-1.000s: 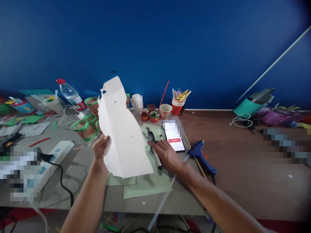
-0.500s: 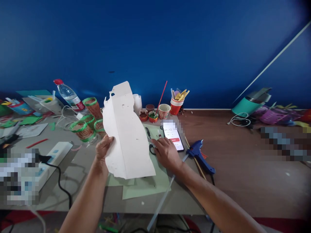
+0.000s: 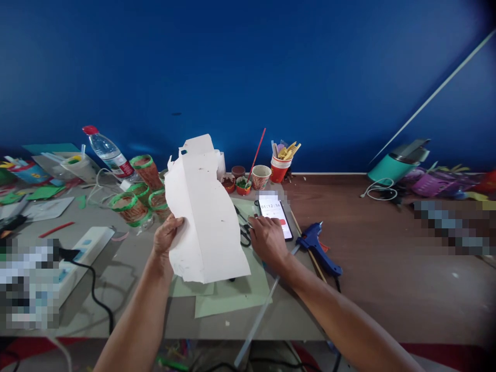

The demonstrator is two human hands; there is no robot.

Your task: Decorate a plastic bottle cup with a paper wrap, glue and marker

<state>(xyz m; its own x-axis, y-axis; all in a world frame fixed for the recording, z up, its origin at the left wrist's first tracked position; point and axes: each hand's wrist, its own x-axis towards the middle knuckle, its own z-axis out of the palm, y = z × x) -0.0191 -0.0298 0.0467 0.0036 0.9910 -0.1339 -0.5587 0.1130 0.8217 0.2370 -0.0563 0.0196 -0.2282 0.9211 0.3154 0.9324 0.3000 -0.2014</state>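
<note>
1. Left hand (image 3: 166, 238) pinches the card (image 3: 205, 217) by its left edge, upright over the green sheet (image 3: 232, 297).
2. Right hand (image 3: 267, 238) covers the scissors (image 3: 244, 233) at the card's 3 o'clock; its grip cannot be told.
3. Judged step: securing the scissors. This calls for fingers in the loops.

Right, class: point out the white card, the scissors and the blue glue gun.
white card (image 3: 205, 217): head view, middle of the sheet.
scissors (image 3: 245, 237): head view, black handle loop.
blue glue gun (image 3: 315, 247): head view, blue body.
</note>
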